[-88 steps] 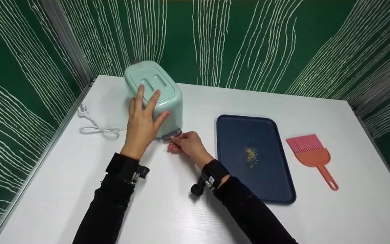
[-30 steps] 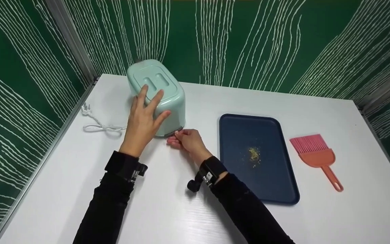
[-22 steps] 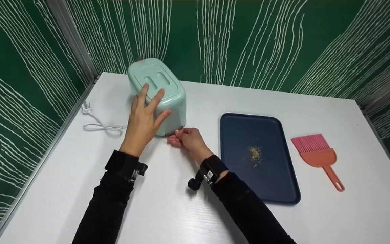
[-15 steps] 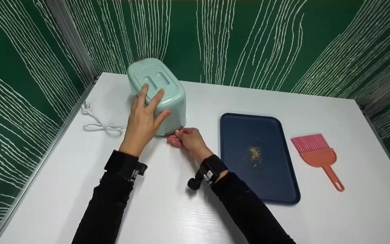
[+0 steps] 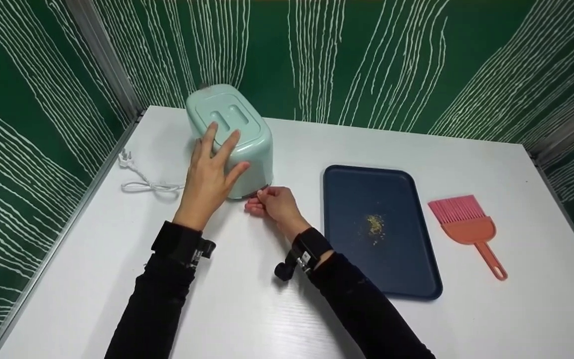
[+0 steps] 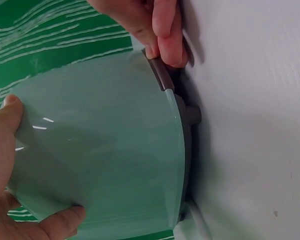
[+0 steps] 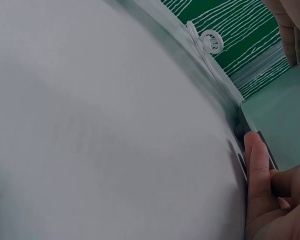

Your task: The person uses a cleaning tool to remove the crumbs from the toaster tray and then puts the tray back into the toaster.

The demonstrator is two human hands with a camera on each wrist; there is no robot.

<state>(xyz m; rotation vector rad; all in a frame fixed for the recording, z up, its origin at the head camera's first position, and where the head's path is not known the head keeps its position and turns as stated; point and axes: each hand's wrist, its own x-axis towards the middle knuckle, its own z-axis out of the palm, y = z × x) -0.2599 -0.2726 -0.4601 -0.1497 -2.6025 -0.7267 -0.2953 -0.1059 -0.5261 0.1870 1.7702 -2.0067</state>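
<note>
A mint-green toaster (image 5: 247,169) with a lid on top stands at the back left of the table. My left hand (image 5: 206,177) rests on it, fingers spread over the lid's edge and the near end wall. Low at that same end, my right hand (image 5: 282,207) pinches the dark edge of the crumb tray (image 6: 161,75) between thumb and fingers. Only this edge shows, nearly level with the toaster's wall; the rest of the crumb tray is hidden inside. In the right wrist view, the right fingers (image 7: 257,165) lie low, close to the tabletop.
A navy tray (image 5: 391,271) with a small heap of crumbs (image 5: 375,225) lies right of the hands. Farther right is an orange brush (image 5: 469,230) with pink bristles. The toaster's white cord and plug (image 5: 126,160) lie at the left. Green walls enclose the table (image 5: 247,299).
The crumb tray, whose slotted end stuck out earlier, has slid into the toaster, with my right hand following it in. My left hand has stayed on the toaster; the last half second shows little motion.
</note>
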